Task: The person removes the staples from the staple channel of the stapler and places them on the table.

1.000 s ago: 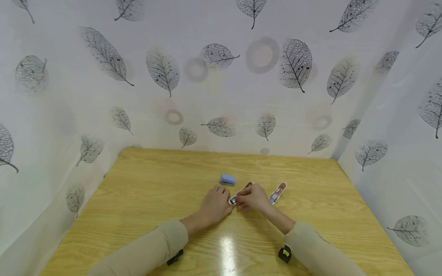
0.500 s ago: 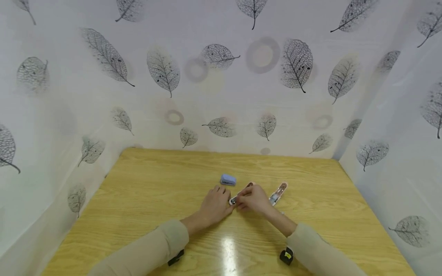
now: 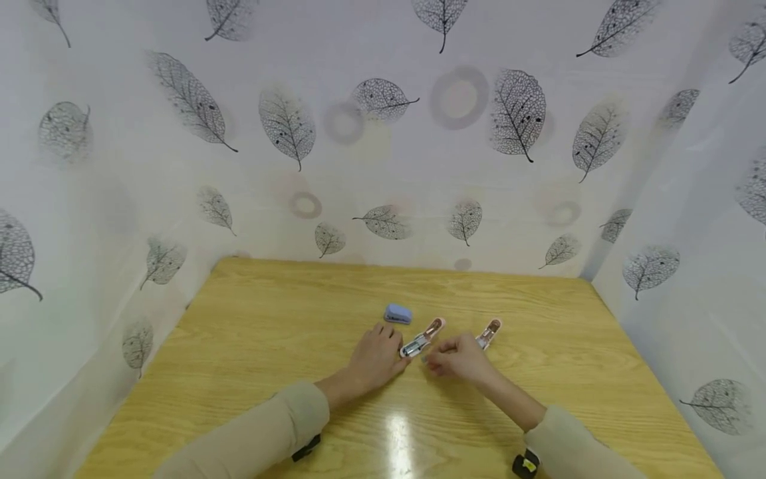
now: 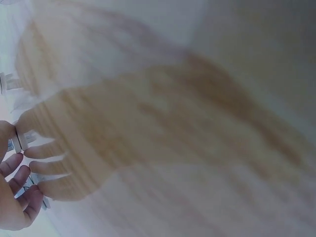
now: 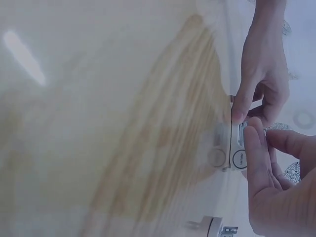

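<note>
An opened-out mini stapler (image 3: 414,346), white with a metal magazine and a brownish inner lid, lies slanted on the table. My left hand (image 3: 376,356) holds its near end, thumb and fingers around it in the right wrist view. Just right of it is my right hand (image 3: 459,359), apart from the stapler in the head view, thumb and fingertips together on a tiny bluish-grey piece (image 3: 425,359) too small to make out. A second opened stapler (image 3: 492,328) lies beyond the right hand, partly hidden by it. A blue stapler (image 3: 397,313) rests beyond the left fingers.
The wooden table (image 3: 287,299) ends at a back wall (image 3: 407,173) and side walls hung with leaf-patterned cloth. Black wrist devices show beneath both sleeves.
My right hand has drawn back from the stapler's magazine, to the right and nearer me, uncovering the stapler. My left hand has stayed at its near end.
</note>
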`<state>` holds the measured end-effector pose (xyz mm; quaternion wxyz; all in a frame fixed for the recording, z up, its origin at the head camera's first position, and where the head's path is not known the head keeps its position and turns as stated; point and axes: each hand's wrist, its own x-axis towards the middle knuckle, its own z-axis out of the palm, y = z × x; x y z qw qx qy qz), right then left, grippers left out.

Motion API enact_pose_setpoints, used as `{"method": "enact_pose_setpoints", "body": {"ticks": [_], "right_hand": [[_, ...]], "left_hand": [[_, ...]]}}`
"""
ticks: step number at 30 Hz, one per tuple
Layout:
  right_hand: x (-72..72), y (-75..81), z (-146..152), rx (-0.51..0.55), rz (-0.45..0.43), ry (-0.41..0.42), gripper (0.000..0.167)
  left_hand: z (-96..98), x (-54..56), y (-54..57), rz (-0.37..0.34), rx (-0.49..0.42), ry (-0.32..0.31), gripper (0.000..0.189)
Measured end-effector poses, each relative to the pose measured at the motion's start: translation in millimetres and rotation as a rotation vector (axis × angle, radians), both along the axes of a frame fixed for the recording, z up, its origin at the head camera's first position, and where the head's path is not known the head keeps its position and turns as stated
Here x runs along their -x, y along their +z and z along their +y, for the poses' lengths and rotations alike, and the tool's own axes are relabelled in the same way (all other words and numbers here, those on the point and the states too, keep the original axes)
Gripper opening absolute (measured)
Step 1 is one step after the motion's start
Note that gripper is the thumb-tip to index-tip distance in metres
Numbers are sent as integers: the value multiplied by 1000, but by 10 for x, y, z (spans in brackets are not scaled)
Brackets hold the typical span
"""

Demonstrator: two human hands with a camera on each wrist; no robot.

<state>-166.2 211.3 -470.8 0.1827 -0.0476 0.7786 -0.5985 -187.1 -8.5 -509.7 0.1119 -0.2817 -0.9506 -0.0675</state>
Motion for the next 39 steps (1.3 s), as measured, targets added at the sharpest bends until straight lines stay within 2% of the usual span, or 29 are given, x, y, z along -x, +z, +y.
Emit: {"method": "enact_pose_setpoints", "body": {"ticks": [9,14,18,23,32,39], "right_hand": [[-193,-54,16,19,-137,39,27],[-247,-82,-36,8,-174,62,26],[-283,-100,-79,22,-204,69,25],[-316,-124,-119,19,-215,52,21],[-313,-135,-104,-99,-216,44,18],[-295,-115,-89,-101,-202,67,21]], "left_hand": [[7,-7,-14,7,-5,3,36],[-2,4,-12,26,-8,2,36],[-8,4,-5,8,-7,4,36],[-8,-3,6,-26,-3,2,36],[16,-16,-4,-61,-15,7,35],[-11,-11,39,-94,-27,-6,34]]}}
